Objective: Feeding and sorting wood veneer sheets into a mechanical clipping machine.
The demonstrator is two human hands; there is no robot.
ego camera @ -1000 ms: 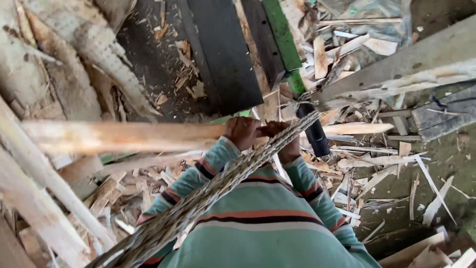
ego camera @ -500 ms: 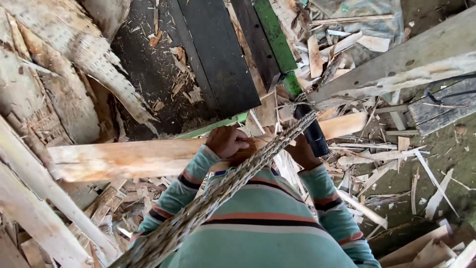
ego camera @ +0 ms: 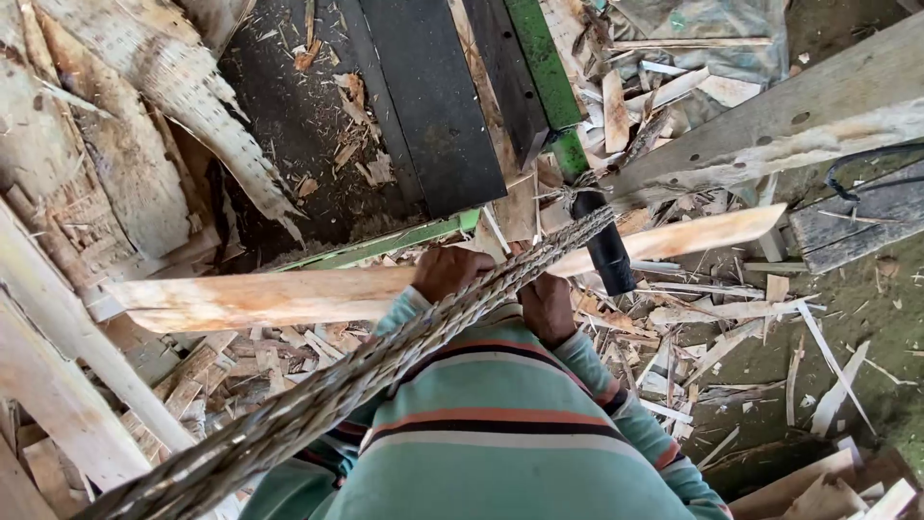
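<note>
Head view: both hands grip a long pale split wooden plank (ego camera: pixel 289 299) held crosswise below a dark machine bed with a green edge (ego camera: pixel 433 106). The left hand (ego camera: pixel 450 274) and right hand (ego camera: pixel 549 306) are each curled closed around it. A thick braided rope (ego camera: pixel 318 404) crosses the striped sleeves. Seemingly mid-feed; steady, level guidance looks needed.

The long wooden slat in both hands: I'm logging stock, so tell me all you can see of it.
The wooden slat is a long, pale, rough-sawn strip, lying roughly level across the view, its right end tapering to a slanted tip. The left hand and right hand grip it near the middle. A thick twisted rope crosses in front of it. Wood scraps litter the ground below.
</note>
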